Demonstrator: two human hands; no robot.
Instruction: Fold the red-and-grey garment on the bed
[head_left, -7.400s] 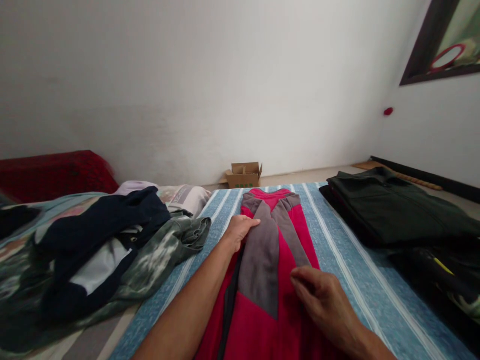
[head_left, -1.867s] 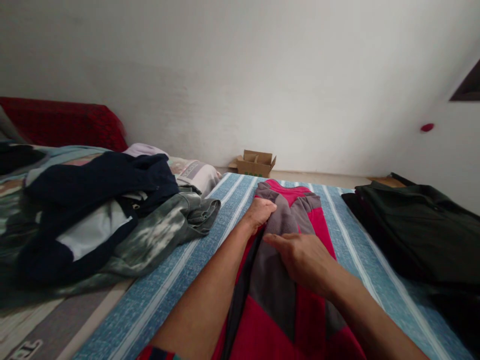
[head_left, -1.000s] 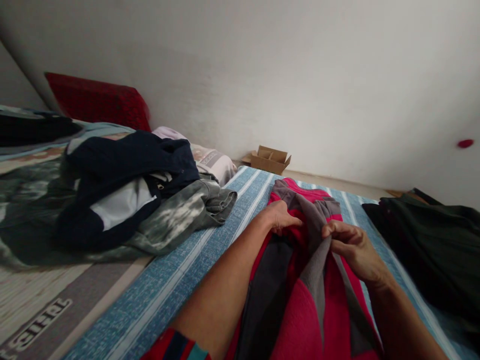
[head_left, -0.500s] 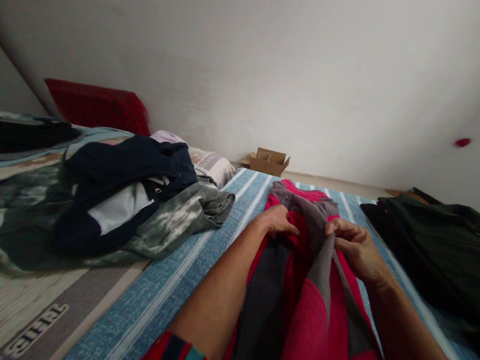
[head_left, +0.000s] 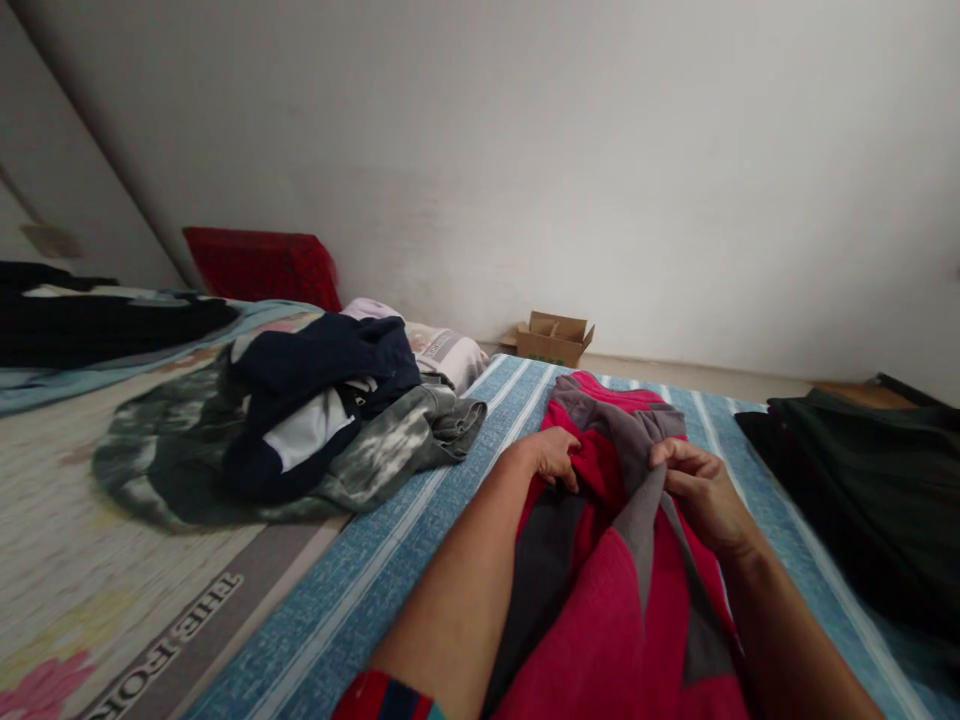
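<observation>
A grey sleeve point(head_left: 637, 500) of the red fleece jacket point(head_left: 600, 620) has been lifted off the bed point(head_left: 420, 560) (flat seconds earlier), pinched by the right hand point(head_left: 701, 490); the jacket's red cloth is gripped by the left hand point(head_left: 551, 455).

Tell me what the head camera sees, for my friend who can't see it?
Both hands, left hand and right hand, grip a red and grey garment on a blue striped sheet. A heap of clothes lies left, dark folded clothes right.
</observation>
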